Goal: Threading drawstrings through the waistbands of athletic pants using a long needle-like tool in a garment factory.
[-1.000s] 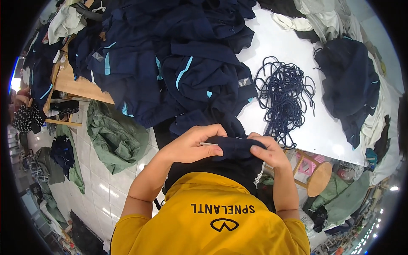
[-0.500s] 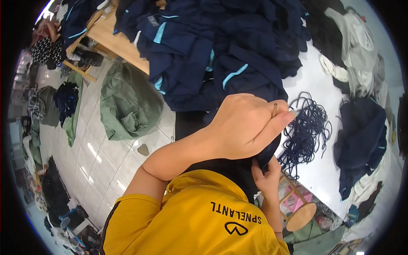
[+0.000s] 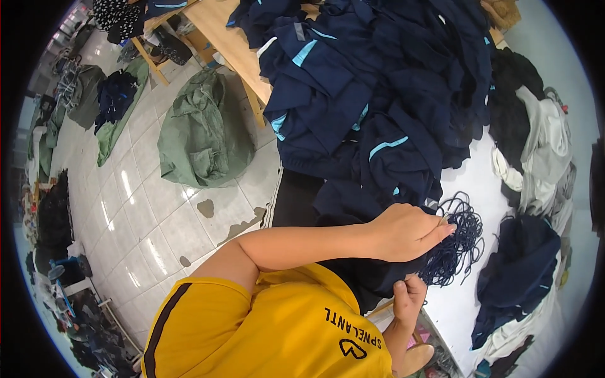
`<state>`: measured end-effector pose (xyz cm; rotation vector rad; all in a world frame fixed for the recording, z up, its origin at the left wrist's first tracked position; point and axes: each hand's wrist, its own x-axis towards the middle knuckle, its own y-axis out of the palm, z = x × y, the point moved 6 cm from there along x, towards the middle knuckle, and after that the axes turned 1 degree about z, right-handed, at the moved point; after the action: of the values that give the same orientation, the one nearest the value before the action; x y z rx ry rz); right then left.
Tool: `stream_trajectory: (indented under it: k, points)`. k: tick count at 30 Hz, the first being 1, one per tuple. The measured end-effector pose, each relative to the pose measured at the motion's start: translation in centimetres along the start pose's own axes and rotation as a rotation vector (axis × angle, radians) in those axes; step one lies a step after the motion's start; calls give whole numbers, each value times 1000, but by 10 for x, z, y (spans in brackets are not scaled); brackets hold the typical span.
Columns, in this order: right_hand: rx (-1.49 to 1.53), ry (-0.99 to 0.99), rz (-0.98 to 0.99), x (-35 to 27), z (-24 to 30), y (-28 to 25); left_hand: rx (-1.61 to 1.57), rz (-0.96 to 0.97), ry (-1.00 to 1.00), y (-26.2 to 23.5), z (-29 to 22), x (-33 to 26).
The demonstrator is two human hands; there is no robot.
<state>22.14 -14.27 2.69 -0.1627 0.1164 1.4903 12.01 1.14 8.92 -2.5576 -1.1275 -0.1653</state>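
My left hand [image 3: 402,234] reaches across in front of me from the left, closed in a pinch. A small, thin, metal-looking piece [image 3: 443,220] shows between its thumb and fingers; its kind is too small to make out. Behind those fingertips lies a tangle of navy cords [image 3: 465,249] on the white table. Nearer to me is my right hand [image 3: 411,297], its fingers curled at the edge of a dark navy garment [image 3: 368,277] over my lap. Part of that garment is hidden under my left forearm. Ahead rises a big heap of navy garments [image 3: 340,82] with light-blue strips.
A white table [image 3: 450,327] runs along the right, bearing a folded navy garment [image 3: 517,277] and grey and white cloth [image 3: 545,132]. A wooden table [image 3: 233,38] supports part of the heap. On the tiled floor to the left sits a green sack [image 3: 205,132]. A round stool [image 3: 416,359] is low right.
The whole view has shifted, so the heap, sack and cords appear lower. My left hand has moved rightward, its fingertips now in front of the cords. My right hand shows more fully.
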Motion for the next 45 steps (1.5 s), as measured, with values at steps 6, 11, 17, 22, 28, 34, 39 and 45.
stream_trajectory:
  k: [6,11,17,22,28,34,39,45]
  points:
    - [326,66,-124,-2,-8,20,-82,50,-55,33,23,-22]
    - [296,65,-149,12,-6,21,-881,-286,-63,4,18,-20]
    - [330,1,-169,19,15,36,-355,-46,31,4,4,-10]
    - [344,18,-197,25,22,33,-190,149,79,17,6,-10]
    - [393,-63,-297,35,35,19,-253,214,75,8,5,-1]
    - [148,14,-195,31,19,11,-60,-19,130,-11,8,3]
    - [-118,-91,-94,25,25,7,-206,-341,47,-45,30,14]
    - [-2,57,10,16,-9,10,-133,-430,106,-59,25,28]
